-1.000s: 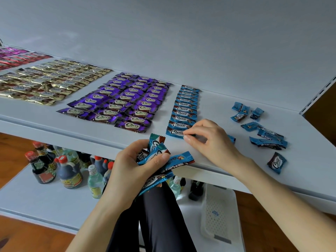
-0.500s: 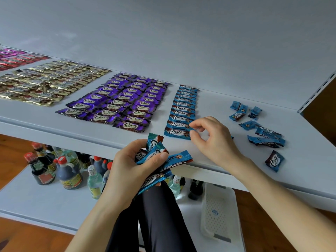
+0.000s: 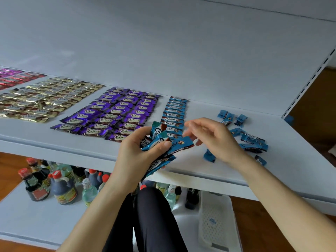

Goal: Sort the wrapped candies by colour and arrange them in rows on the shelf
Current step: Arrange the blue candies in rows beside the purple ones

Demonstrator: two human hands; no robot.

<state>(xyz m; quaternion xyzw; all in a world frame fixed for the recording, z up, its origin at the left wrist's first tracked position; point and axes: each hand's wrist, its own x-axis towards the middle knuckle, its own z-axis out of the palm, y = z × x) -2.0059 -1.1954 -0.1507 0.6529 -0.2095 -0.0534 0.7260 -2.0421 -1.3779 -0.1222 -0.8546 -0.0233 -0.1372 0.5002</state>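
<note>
So the shelf (image 3: 200, 171) already carries a gold block (image 3: 45, 99) and a purple block (image 3: 116, 115), and beside them a single blue row (image 3: 174, 111) runs front to back. The left hand (image 3: 134, 153) has its fingers clamped round a bunch of blue candies (image 3: 171, 146) just over the shelf's front edge. The right hand (image 3: 216, 139) hovers beside it, fingers apart and loosely curled, holding nothing. Loose blue candies (image 3: 252, 140) lie scattered to the right. Tip imo: pinch one wrapper by its end, slide it out without dragging the rest, lay it logo up. Versus half a second ago, the right hand has left the row's front end and come over towards the bunch.
</note>
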